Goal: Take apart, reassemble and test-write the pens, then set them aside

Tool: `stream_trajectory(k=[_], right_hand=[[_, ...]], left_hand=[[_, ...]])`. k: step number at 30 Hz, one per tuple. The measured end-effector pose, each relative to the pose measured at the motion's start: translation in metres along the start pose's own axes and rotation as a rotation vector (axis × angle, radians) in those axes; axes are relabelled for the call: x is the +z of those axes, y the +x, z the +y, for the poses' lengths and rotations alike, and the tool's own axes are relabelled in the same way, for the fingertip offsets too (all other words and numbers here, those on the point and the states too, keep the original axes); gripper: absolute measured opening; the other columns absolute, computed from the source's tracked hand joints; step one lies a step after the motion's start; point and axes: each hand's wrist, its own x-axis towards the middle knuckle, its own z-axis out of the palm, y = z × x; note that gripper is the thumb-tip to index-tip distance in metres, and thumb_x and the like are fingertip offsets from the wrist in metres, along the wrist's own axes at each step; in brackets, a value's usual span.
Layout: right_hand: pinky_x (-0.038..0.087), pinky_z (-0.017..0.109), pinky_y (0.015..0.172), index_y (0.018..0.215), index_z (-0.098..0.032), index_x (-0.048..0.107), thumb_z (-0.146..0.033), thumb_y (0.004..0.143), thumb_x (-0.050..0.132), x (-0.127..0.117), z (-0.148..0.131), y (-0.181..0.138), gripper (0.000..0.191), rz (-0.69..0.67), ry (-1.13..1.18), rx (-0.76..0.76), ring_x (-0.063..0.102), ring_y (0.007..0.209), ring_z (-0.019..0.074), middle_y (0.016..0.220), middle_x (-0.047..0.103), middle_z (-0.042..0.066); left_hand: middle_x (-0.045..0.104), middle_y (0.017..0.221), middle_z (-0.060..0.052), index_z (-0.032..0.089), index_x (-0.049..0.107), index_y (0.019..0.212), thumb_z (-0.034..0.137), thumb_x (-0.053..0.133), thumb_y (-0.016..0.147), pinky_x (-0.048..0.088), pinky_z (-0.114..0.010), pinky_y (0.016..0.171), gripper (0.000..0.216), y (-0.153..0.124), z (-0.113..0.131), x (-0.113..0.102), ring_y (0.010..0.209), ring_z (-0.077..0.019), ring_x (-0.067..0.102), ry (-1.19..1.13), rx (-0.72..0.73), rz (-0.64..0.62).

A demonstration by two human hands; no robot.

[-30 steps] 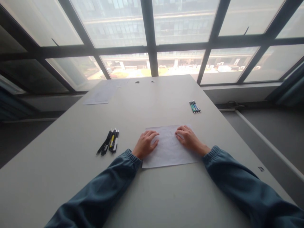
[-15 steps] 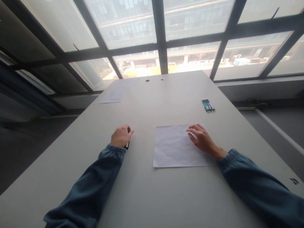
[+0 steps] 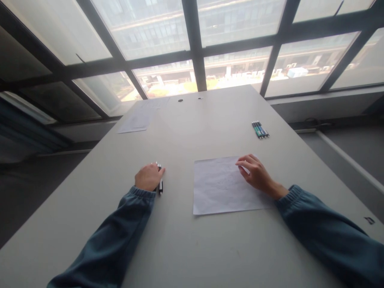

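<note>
On the left part of the table, my left hand (image 3: pixel 147 177) lies palm down over black-and-white pens. One pen (image 3: pixel 161 186) shows along its thumb side, and more pen ends peek out past the knuckles. The fingers look curled round the pens, though the hand largely hides them. A sheet of white paper (image 3: pixel 214 188) lies flat to the right, with faint marks on it. Resting on its right side is my right hand (image 3: pixel 255 173), fingers loosely bent, thumb apart from them, holding nothing.
Several green and blue pens (image 3: pixel 260 130) lie side by side farther back on the right. More paper sheets (image 3: pixel 136 120) are at the far left of the white table (image 3: pixel 192 248). Two small round fittings sit near the far edge, by the windows. A small dark object (image 3: pixel 369 220) lies near the right edge.
My left hand has shifted slightly left and down, so more of the pen beside its thumb shows. My right hand stays on the paper. The view has tilted a little.
</note>
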Motion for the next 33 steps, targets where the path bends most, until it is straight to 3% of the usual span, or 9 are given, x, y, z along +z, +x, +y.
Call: stream_trajectory(k=[15, 20, 25, 28, 31, 33], right_hand=[[0.052, 0.042, 0.087, 0.101, -0.021, 0.068, -0.007, 0.091, 0.055, 0.000, -0.001, 0.000, 0.021, -0.003, 0.059, 0.004, 0.059, 0.095, 0.0238, 0.099, 0.067, 0.009], [0.052, 0.042, 0.087, 0.101, -0.021, 0.068, -0.007, 0.091, 0.055, -0.001, -0.002, 0.001, 0.021, 0.003, 0.066, 0.000, 0.059, 0.094, 0.0235, 0.098, 0.067, 0.009], [0.053, 0.040, 0.086, 0.100, -0.020, 0.069, -0.008, 0.092, 0.055, -0.001, -0.005, 0.004, 0.021, 0.017, 0.110, 0.001, 0.060, 0.093, 0.0226, 0.097, 0.068, 0.009], [0.053, 0.040, 0.086, 0.100, -0.021, 0.070, -0.013, 0.094, 0.054, -0.001, -0.020, 0.005, 0.018, 0.019, 0.215, 0.045, 0.061, 0.094, 0.0223, 0.097, 0.069, 0.009], [0.054, 0.038, 0.082, 0.097, -0.021, 0.071, -0.024, 0.096, 0.056, 0.000, -0.045, 0.004, 0.015, 0.039, 0.419, 0.205, 0.065, 0.092, 0.0215, 0.097, 0.071, 0.009], [0.054, 0.034, 0.076, 0.102, -0.021, 0.071, -0.032, 0.096, 0.058, 0.002, -0.064, 0.001, 0.018, -0.050, 0.581, 0.374, 0.068, 0.091, 0.0211, 0.098, 0.074, 0.009]], left_hand=[[0.074, 0.084, -0.019, 0.017, 0.072, 0.076, 0.041, 0.044, 0.086, 0.045, -0.035, 0.071, 0.038, 0.010, -0.004, -0.001, 0.085, -0.0329, 0.070, -0.037, 0.061, -0.077], [0.074, 0.077, -0.014, 0.019, 0.072, 0.074, 0.045, 0.049, 0.083, 0.045, -0.035, 0.071, 0.035, 0.005, 0.006, -0.013, 0.082, -0.0313, 0.070, -0.121, 0.089, -0.009], [0.072, 0.070, -0.004, 0.019, 0.072, 0.073, 0.046, 0.062, 0.079, 0.046, -0.028, 0.068, 0.029, -0.012, 0.042, -0.040, 0.069, -0.0201, 0.066, -0.532, 0.271, 0.113], [0.070, 0.065, -0.002, 0.016, 0.072, 0.071, 0.042, 0.065, 0.079, 0.044, -0.024, 0.059, 0.028, -0.024, 0.075, -0.048, 0.061, -0.0148, 0.061, -0.844, 0.426, 0.090], [0.068, 0.064, -0.002, 0.014, 0.072, 0.071, 0.038, 0.068, 0.078, 0.042, -0.022, 0.054, 0.026, -0.035, 0.109, -0.044, 0.058, -0.0125, 0.058, -1.157, 0.480, 0.068], [0.067, 0.063, -0.003, 0.013, 0.072, 0.072, 0.039, 0.070, 0.078, 0.041, -0.021, 0.052, 0.026, -0.042, 0.128, -0.037, 0.056, -0.0119, 0.056, -1.325, 0.475, 0.056]])
